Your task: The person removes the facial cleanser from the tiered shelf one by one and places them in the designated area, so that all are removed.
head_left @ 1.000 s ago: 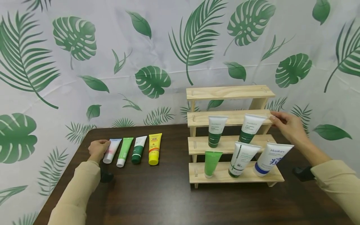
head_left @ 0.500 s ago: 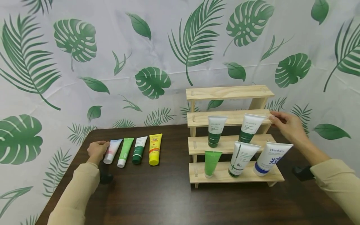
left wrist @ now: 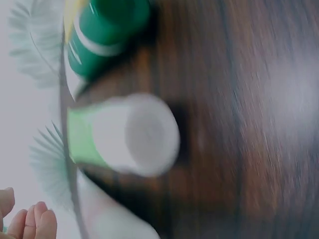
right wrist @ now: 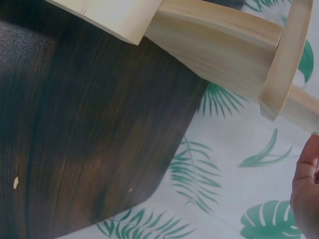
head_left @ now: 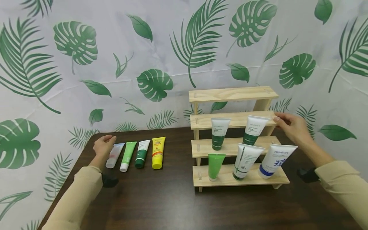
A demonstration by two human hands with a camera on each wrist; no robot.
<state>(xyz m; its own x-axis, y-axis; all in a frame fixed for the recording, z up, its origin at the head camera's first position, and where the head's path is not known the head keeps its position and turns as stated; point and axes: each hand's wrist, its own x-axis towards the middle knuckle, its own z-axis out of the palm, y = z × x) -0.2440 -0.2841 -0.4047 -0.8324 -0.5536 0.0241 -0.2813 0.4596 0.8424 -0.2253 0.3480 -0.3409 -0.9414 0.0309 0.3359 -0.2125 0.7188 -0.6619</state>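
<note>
My left hand [head_left: 103, 147] is raised just over the pale pink-and-white squeeze tube [head_left: 115, 155] at the left end of a row lying on the table. Its fingers [left wrist: 31, 224] are loosely bent with nothing between them. Beside that tube lie a green tube [head_left: 128, 155] with a white cap, a white-and-green tube [head_left: 142, 151] and a yellow tube [head_left: 157, 153]. On the other side, my right hand [head_left: 294, 126] pinches the right end of the second board from the top of a wooden stepped rack [head_left: 234, 93]. The right wrist view shows its thumb [right wrist: 308, 159] at the rack.
Two white-and-green tubes [head_left: 220, 132] stand on the rack's third tier. The bottom tier holds a small green tube [head_left: 215, 166], a white tube [head_left: 245, 161] and a white-and-blue tube [head_left: 274, 161]. Behind the dark wooden table [head_left: 161, 201] hangs a leaf-patterned cloth [head_left: 115, 41].
My left hand has lifted off the pale tube's top end and moved slightly right and up, fingers loosening. The right hand keeps its hold on the rack; the tubes have not moved.
</note>
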